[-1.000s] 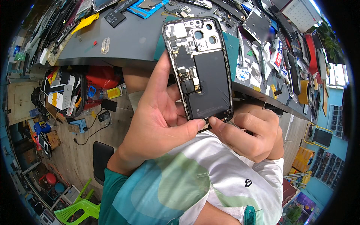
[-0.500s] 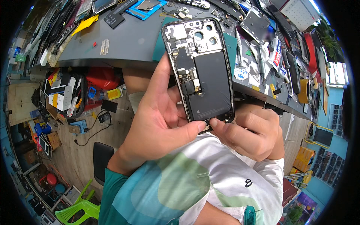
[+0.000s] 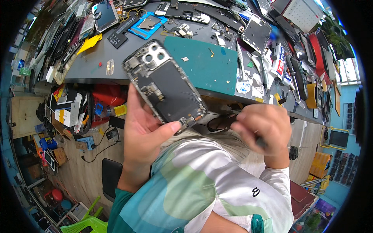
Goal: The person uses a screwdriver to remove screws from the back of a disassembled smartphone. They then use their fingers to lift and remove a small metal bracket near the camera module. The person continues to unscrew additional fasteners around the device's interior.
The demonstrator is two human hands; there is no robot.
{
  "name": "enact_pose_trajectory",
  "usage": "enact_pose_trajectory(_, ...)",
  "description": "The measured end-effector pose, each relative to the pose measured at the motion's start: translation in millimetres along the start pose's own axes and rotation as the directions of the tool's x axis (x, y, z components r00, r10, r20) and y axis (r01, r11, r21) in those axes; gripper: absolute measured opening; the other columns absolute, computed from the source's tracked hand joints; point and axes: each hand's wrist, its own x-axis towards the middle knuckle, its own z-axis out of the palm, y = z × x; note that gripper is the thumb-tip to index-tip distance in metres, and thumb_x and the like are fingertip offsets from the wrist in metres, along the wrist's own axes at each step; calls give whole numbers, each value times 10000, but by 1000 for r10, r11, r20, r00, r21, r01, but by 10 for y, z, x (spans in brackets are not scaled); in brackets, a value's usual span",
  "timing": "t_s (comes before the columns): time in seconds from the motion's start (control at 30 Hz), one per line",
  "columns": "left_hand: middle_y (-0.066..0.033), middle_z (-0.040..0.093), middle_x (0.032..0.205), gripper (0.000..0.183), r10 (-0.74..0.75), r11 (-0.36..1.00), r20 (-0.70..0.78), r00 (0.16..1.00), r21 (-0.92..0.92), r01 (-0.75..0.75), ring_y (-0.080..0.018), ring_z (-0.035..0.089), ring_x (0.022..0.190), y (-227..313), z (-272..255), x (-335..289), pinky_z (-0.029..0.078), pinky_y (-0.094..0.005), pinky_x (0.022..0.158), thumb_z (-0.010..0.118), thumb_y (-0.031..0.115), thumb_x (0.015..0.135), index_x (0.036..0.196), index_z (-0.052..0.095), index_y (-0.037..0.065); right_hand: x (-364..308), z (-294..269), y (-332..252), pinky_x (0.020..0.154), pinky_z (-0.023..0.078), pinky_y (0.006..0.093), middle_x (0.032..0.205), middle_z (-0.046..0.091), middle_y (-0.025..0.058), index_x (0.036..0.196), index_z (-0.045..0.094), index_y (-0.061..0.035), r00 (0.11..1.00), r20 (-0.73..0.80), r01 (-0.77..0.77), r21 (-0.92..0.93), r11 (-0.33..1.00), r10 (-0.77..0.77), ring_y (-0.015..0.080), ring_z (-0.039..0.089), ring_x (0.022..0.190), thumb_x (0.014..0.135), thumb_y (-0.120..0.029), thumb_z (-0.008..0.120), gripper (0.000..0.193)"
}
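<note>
My left hand (image 3: pixel 145 130) grips an opened smartphone (image 3: pixel 171 89) by its lower left edge, thumb at the bottom end, fingers behind. The phone is tilted, camera holes at the upper left, with a black battery (image 3: pixel 173 87) and exposed boards and flex parts inside. Off to its right and apart from it, my right hand (image 3: pixel 264 126) is closed and smeared by motion. A small dark end pokes out below its fingers; what it belongs to I cannot make out.
A green mat (image 3: pixel 202 64) with tiny loose parts lies at the desk's front edge. A blue frame (image 3: pixel 147 25), phone shells and parts fill the back. Tools and a tube (image 3: pixel 279 62) crowd the right. Below on the left stands a full bin (image 3: pixel 70 105).
The phone has moved left and down in my left hand and tilted, baring the green mat. My right hand has left its bottom edge and moved right.
</note>
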Motion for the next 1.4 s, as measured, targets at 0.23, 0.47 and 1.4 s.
enact_pose_trajectory(0.23, -177, 515, 1551, 1108, 141, 989, -128, 982, 54, -135, -276, 583, 1402, 13, -122, 0, 501, -463, 1180, 712, -147, 830, 1737, 101, 36, -4, -79, 337, 630, 431, 251, 767, 610, 42, 1175, 672, 15, 715, -107, -689, 60, 723, 690, 72, 490, 669, 971, -72, 820, 267)
enact_pose_trajectory(0.47, -187, 514, 1553, 1117, 132, 989, -143, 981, 82, -121, -279, 579, 1398, -6, -80, 55, 492, -453, 1181, 733, -134, 815, 1737, 126, 37, 12, 79, 560, 724, 548, 366, 1070, 654, 151, 1299, 654, -16, 864, -93, -502, -235, 833, 495, 295, 666, 832, 999, 17, 697, 305)
enact_pose_trajectory(1.4, -273, 508, 1586, 888, 76, 979, -234, 969, 202, -28, -322, 576, 1446, 89, 117, 147, 481, -457, 1219, 637, -30, 894, 1666, 216, -151, -12, 258, 811, 763, 544, 409, 1053, 676, 108, 1248, 753, -31, 913, -201, -408, -417, 812, 355, 288, 665, 895, 870, -17, 823, 385)
